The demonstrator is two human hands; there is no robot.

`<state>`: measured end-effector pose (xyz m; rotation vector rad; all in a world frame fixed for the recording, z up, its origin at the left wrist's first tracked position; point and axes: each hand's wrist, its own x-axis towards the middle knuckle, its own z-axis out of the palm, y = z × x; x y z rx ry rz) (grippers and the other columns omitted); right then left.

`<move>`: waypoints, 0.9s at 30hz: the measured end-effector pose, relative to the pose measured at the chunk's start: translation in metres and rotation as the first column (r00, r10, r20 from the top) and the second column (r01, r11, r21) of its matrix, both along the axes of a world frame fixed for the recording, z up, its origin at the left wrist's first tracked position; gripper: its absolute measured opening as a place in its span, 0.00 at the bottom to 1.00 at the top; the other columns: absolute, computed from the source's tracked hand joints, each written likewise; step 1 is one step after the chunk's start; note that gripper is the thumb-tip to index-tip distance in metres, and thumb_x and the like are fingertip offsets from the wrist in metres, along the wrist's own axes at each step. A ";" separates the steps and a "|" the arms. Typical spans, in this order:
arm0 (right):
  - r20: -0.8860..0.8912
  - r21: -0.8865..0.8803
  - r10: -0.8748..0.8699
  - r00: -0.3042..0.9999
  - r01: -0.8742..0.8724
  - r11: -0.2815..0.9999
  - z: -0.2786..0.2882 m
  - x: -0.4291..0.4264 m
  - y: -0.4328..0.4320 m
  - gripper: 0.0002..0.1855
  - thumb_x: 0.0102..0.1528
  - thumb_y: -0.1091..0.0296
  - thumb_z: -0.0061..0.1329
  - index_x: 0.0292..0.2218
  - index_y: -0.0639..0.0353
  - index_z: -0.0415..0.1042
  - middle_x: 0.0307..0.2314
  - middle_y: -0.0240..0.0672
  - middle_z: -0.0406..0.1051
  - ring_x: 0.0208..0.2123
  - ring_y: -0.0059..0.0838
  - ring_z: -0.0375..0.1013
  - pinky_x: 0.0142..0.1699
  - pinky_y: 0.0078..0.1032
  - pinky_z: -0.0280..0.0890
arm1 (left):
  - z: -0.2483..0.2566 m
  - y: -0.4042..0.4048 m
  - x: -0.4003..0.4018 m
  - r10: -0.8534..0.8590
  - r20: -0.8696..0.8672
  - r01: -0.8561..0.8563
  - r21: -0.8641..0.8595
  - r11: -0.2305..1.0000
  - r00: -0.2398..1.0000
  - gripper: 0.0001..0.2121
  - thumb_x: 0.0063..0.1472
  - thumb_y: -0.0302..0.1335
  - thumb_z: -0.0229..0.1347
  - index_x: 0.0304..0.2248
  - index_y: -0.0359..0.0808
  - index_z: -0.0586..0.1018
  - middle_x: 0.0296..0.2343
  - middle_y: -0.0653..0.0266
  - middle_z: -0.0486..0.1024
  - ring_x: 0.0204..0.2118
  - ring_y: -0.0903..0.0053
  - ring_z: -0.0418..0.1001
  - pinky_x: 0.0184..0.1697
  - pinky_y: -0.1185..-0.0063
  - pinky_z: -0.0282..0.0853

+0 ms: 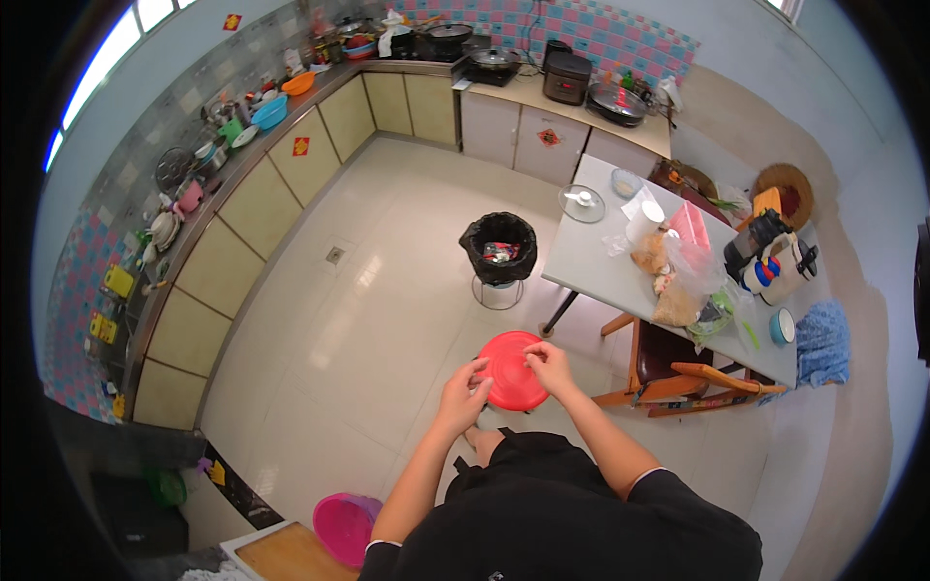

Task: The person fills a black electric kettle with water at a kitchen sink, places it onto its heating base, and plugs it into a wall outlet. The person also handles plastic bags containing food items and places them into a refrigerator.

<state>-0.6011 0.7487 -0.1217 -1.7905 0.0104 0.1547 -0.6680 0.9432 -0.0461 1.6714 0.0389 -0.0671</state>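
Both of my hands hang in front of my body, over or near a round red plastic stool [512,374]. My left hand [463,396] is at the stool's left edge, thumb and fingers apart, with nothing seen in it. Across from it, my right hand [551,369] overlaps the stool's right side. Its fingertips are drawn together, and whether something small is pinched there I cannot tell. Beyond the stool stands a wire-framed trash bin [501,250] lined with a black plastic bag, some colourful litter inside.
To the right, a table [581,254] carries a glass lid [581,203], plastic bags [690,269], a paper roll [645,220] and a blue bowl [782,327]. A wooden chair [676,378] is tucked against it. A pink bucket [345,526] stands lower left. Kitchen counters [240,210] line the far sides.
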 end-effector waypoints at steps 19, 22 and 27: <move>0.266 -0.534 -0.595 0.758 0.630 0.564 0.026 0.039 -0.336 0.34 0.40 0.62 0.56 0.47 0.64 0.59 0.45 0.48 0.57 0.49 0.45 0.57 0.53 0.35 0.54 | -0.025 -0.197 0.067 -0.348 -0.219 0.360 0.017 0.933 0.912 0.21 0.53 0.25 0.55 0.47 0.30 0.65 0.37 0.57 0.71 0.36 0.77 0.71 0.39 0.80 0.67; 0.238 -0.523 -0.577 0.781 0.604 0.601 0.020 0.072 -0.376 0.41 0.37 0.61 0.59 0.49 0.65 0.56 0.46 0.49 0.57 0.50 0.46 0.56 0.54 0.34 0.54 | -0.038 -0.242 0.101 -0.354 -0.257 0.383 0.070 0.921 0.899 0.28 0.49 0.28 0.59 0.48 0.29 0.63 0.39 0.53 0.69 0.38 0.73 0.70 0.41 0.77 0.67; 0.232 -0.533 -0.448 0.864 0.498 0.684 0.005 0.115 -0.406 0.45 0.34 0.62 0.62 0.50 0.68 0.55 0.47 0.51 0.57 0.50 0.46 0.56 0.54 0.34 0.54 | -0.047 -0.344 0.185 -0.277 -0.074 0.286 0.282 0.916 0.958 0.38 0.44 0.31 0.62 0.53 0.30 0.55 0.45 0.47 0.63 0.46 0.64 0.65 0.48 0.72 0.62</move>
